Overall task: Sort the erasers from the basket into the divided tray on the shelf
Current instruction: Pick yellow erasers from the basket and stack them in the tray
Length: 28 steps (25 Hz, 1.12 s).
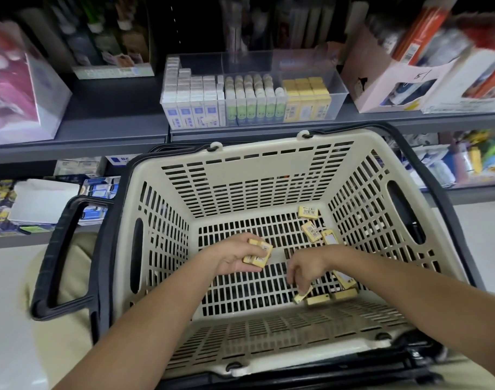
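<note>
A beige slotted basket (249, 175) sits in front of me with several yellow erasers loose on its floor, some at the far right (311, 231) and some near the front right (319, 299). My left hand (235, 256) is inside the basket and grips a small stack of yellow erasers (259, 253). To its right, my right hand (302, 273) reaches down and pinches one yellow eraser (302, 296) off the floor. On the shelf above stands the clear divided tray (339, 88), holding white-blue erasers (190, 108), green erasers (254, 105) and yellow erasers (307, 104).
The basket has dark handles (60, 249) folded out at the left and right. A pink box (18, 88) stands at the shelf's left and a cardboard display (395, 77) at its right. A lower shelf (43, 204) carries more stationery.
</note>
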Available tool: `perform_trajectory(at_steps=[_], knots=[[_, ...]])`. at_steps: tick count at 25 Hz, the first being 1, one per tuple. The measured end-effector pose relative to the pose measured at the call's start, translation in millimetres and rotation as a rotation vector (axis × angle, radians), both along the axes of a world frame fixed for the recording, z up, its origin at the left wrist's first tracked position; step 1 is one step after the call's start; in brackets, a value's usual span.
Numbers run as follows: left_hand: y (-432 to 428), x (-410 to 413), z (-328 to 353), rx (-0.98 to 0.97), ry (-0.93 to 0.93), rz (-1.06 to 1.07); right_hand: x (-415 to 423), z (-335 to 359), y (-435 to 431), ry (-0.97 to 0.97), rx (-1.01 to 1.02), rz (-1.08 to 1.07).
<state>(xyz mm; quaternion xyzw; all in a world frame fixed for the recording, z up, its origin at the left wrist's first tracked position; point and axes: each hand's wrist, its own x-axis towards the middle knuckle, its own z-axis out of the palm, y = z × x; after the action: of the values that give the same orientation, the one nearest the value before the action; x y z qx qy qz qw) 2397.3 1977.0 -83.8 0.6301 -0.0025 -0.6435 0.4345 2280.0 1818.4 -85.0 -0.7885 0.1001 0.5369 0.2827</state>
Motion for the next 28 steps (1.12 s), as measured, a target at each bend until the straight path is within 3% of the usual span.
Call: perform_trajectory(at_steps=[7, 11, 15, 20, 23, 28], knots=[[-1.1, -4.3, -8.0, 0.063, -0.024, -0.041, -6.3, -9.1, 1.3, -0.085, -0.100, 0.160], [-0.8, -2.8, -13.0, 0.073, -0.046, -0.044, -5.7, -7.8, -6.5, -0.108, -0.100, 0.106], [-1.4, -1.5, -15.4, 0.085, -0.069, -0.024, 5.7, 0.3, -8.2, -0.155, -0.020, -0.131], [-4.2, -4.5, -11.0, 0.046, -0.008, 0.087, 18.7, 19.9, -7.6, -0.289, 0.197, -0.666], [-6.8, -3.1, -7.3, -0.133, 0.160, 0.305, 21.2, 25.6, -1.7, -0.421, 0.269, -0.765], [-6.3, 1.3, -2.3, -0.217, 0.184, 0.351, 23.4, 30.0, 2.0, -0.514, 0.328, -0.789]])
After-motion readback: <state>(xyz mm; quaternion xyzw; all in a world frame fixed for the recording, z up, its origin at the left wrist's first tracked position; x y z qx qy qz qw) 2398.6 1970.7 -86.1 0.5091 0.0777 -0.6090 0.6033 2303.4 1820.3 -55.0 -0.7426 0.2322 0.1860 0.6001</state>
